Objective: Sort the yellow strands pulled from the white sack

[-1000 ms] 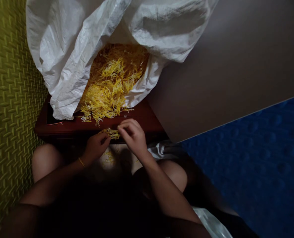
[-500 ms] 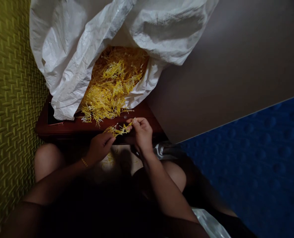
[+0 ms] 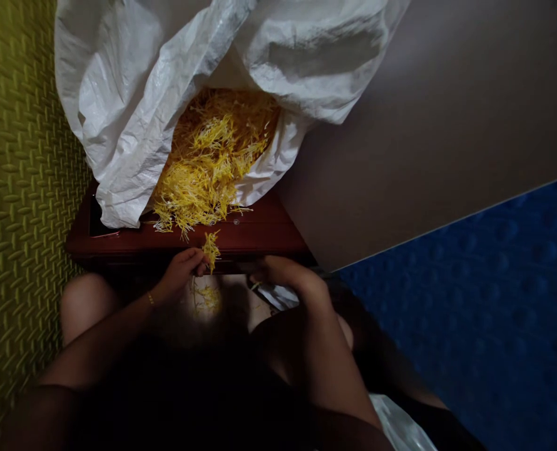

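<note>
My left hand (image 3: pixel 182 270) pinches a small bunch of thin yellow strands with pale tips (image 3: pixel 211 252), held just in front of the red-brown surface's edge. My right hand (image 3: pixel 278 272) is lower and to the right, over a whitish plastic bag (image 3: pixel 282 297) near my knee. Its fingers are bent and shadowed; a small pale bit shows by the fingertips, too dim to name. Beyond both hands, a large heap of the same yellow strands (image 3: pixel 198 181) spills from the mouth of a white woven sack (image 3: pixel 132 150) onto the red-brown surface (image 3: pixel 269 228).
A dark flat object (image 3: pixel 101 219) lies partly under the sack's left edge. Yellow textured matting (image 3: pixel 20 188) is on the left. To the right are a grey-brown panel (image 3: pixel 414 113) and blue dimpled matting (image 3: pixel 499 282). Loose yellow strands (image 3: pixel 206 298) show below, between my legs.
My hands have parted. The right hand has left the bunch and dropped down and right to the plastic bag. My left hand keeps the bunch, now more upright, and has moved slightly left.
</note>
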`<state>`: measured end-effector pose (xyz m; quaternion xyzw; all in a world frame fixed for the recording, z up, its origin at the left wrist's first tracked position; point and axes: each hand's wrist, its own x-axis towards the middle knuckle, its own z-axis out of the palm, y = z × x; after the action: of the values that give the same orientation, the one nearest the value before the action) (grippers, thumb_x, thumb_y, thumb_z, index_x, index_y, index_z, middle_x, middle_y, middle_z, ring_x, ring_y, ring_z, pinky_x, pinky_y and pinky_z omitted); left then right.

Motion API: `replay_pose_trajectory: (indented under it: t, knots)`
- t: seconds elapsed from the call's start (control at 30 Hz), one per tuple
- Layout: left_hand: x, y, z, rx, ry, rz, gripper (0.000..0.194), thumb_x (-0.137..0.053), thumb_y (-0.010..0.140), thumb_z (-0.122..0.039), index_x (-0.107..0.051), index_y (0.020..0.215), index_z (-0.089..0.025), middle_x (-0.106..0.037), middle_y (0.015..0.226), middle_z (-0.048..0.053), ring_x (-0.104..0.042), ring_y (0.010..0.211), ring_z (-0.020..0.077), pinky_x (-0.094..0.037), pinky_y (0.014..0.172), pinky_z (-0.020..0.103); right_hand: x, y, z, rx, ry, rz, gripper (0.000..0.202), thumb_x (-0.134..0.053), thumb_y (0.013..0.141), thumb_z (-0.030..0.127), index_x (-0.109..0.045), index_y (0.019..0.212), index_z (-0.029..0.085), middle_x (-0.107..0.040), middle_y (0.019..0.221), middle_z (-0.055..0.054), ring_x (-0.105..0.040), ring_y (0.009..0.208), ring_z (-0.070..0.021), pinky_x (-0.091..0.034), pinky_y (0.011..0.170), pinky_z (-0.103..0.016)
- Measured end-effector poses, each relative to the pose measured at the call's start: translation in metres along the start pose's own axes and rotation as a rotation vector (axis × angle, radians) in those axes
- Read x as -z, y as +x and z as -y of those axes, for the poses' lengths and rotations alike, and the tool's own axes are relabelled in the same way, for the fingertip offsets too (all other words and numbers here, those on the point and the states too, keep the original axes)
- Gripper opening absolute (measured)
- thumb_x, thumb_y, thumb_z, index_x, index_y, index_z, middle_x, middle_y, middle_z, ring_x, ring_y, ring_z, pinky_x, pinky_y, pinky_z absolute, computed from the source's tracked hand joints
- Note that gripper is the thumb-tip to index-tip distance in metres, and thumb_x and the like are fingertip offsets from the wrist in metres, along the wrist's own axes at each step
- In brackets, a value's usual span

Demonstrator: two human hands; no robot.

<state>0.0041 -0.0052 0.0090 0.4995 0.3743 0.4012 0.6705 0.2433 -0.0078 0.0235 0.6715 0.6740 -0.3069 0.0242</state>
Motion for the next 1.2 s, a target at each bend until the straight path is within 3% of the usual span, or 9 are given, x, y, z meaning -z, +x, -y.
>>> replay_pose_trajectory:
  t: [0.07, 0.13, 0.23, 0.3, 0.4, 0.47, 0.7, 1.0, 1.2]
  knots:
    - [-0.001, 0.001, 0.001, 0.033, -0.057, 0.057, 0.030, -0.054, 0.076, -0.044, -0.051, 0.068, -0.015, -0.040, 0.051, -0.004, -0.037, 0.051, 0.0071, -0.035, 0.057, 0.022, 0.000, 0.002, 0.003, -0.011, -0.094, -0.071, 0.012, -0.066, 0.066, 0.028, -0.068, 0.073, 0.019, -0.068, 0.073, -0.006, -0.060, 0.064, -0.0155, -0.042, 0.059, -0.024]
    - [-0.001, 0.001, 0.003, 0.069, -0.117, 0.109, 0.029, -0.056, 0.075, -0.043, -0.050, 0.068, -0.015, -0.039, 0.052, -0.004, -0.036, 0.051, 0.0067, -0.035, 0.057, 0.022, 0.003, 0.001, 0.010, 0.084, 0.001, -0.153, 0.016, -0.059, 0.074, 0.032, -0.068, 0.076, 0.019, -0.069, 0.081, -0.007, -0.061, 0.072, -0.0164, -0.043, 0.066, -0.025]
    - [-0.002, 0.002, 0.004, 0.102, -0.194, 0.157, 0.026, -0.057, 0.075, -0.039, -0.049, 0.066, -0.016, -0.039, 0.054, -0.004, -0.038, 0.052, 0.0067, -0.038, 0.058, 0.022, 0.003, -0.006, 0.031, 0.289, 0.471, -0.295, 0.035, -0.041, 0.086, 0.042, -0.066, 0.093, 0.019, -0.068, 0.095, -0.007, -0.061, 0.082, -0.0158, -0.046, 0.073, -0.027]
    - [-0.001, 0.002, 0.004, 0.117, -0.231, 0.173, 0.025, -0.058, 0.075, -0.038, -0.049, 0.065, -0.016, -0.039, 0.055, -0.004, -0.041, 0.053, 0.0071, -0.040, 0.060, 0.023, -0.003, -0.010, 0.048, 0.397, 0.774, -0.287, 0.039, -0.038, 0.087, 0.045, -0.062, 0.103, 0.020, -0.066, 0.102, -0.007, -0.060, 0.087, -0.0150, -0.047, 0.076, -0.028]
    - [-0.001, 0.002, 0.004, 0.144, -0.267, 0.184, 0.024, -0.058, 0.075, -0.037, -0.048, 0.067, -0.017, -0.039, 0.055, -0.005, -0.045, 0.053, 0.0077, -0.042, 0.063, 0.024, -0.018, -0.009, 0.068, 0.476, 1.015, -0.200, 0.032, -0.055, 0.078, 0.043, -0.061, 0.100, 0.021, -0.066, 0.094, -0.004, -0.059, 0.083, -0.0132, -0.047, 0.074, -0.027]
    - [-0.001, 0.002, 0.005, 0.158, -0.251, 0.163, 0.023, -0.056, 0.076, -0.037, -0.049, 0.069, -0.016, -0.041, 0.056, -0.005, -0.049, 0.055, 0.0081, -0.043, 0.063, 0.024, -0.026, -0.006, 0.074, 0.459, 1.086, -0.228, 0.027, -0.064, 0.071, 0.038, -0.061, 0.089, 0.019, -0.062, 0.078, 0.001, -0.056, 0.069, -0.0102, -0.045, 0.066, -0.023]
    - [-0.001, 0.006, 0.011, -0.045, 0.021, -0.052, 0.021, -0.060, 0.073, -0.031, -0.052, 0.082, -0.015, -0.049, 0.064, -0.005, -0.047, 0.055, 0.0055, -0.038, 0.058, 0.019, -0.030, 0.001, 0.075, 0.431, 0.990, -0.388, 0.023, -0.067, 0.067, 0.037, -0.056, 0.073, 0.018, -0.046, 0.060, 0.005, -0.040, 0.055, -0.0078, -0.033, 0.053, -0.021]
    - [0.000, 0.005, 0.009, -0.193, 0.376, -0.033, 0.014, -0.049, 0.079, -0.028, -0.055, 0.079, -0.015, -0.054, 0.072, -0.002, -0.048, 0.068, 0.0096, -0.039, 0.065, 0.021, -0.032, -0.001, 0.074, 0.478, 0.765, -0.519, 0.016, -0.057, 0.077, 0.032, -0.056, 0.071, 0.017, -0.049, 0.065, 0.002, -0.044, 0.062, -0.0103, -0.035, 0.059, -0.023]
    - [-0.001, 0.003, 0.004, -0.147, 0.410, 0.059, 0.019, -0.042, 0.083, -0.030, -0.052, 0.074, -0.016, -0.041, 0.057, -0.005, -0.038, 0.054, 0.0078, -0.031, 0.054, 0.020, -0.024, 0.002, 0.065, 0.484, 0.558, -0.802, 0.015, -0.051, 0.082, 0.028, -0.054, 0.070, 0.019, -0.053, 0.072, 0.000, -0.050, 0.070, -0.0132, -0.038, 0.066, -0.025]
